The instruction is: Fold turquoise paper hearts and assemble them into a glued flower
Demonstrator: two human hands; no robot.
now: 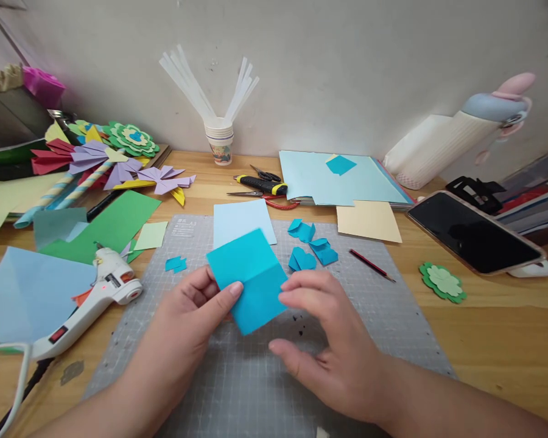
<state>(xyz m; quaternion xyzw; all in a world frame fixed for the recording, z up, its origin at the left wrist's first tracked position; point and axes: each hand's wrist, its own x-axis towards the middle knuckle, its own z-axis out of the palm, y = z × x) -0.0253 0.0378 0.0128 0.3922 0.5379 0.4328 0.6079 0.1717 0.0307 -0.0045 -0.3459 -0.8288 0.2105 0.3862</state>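
Observation:
My left hand [201, 310] pinches a square of bright blue paper [251, 280] by its left edge, thumb on top and fingers behind. A faint crease runs across the paper's middle. At the right edge of the sheet is my right hand [324, 334], its thumb spread well away from the fingers; the fingertips meet or nearly meet the paper. Beyond the sheet lie several folded blue paper pieces [302, 258], and small blue scraps [176, 264] rest to the left. A pale blue sheet [242, 219] is partly hidden behind the held square.
Beneath my hands is a grey cutting mat [237, 389]. A white glue gun [86, 310] lies left, its cord near the edge. Scissors [246, 194] and a yellow-black cutter [262, 185] lie behind. At right are a pencil [372, 266], a phone [475, 231] and a bottle [456, 146].

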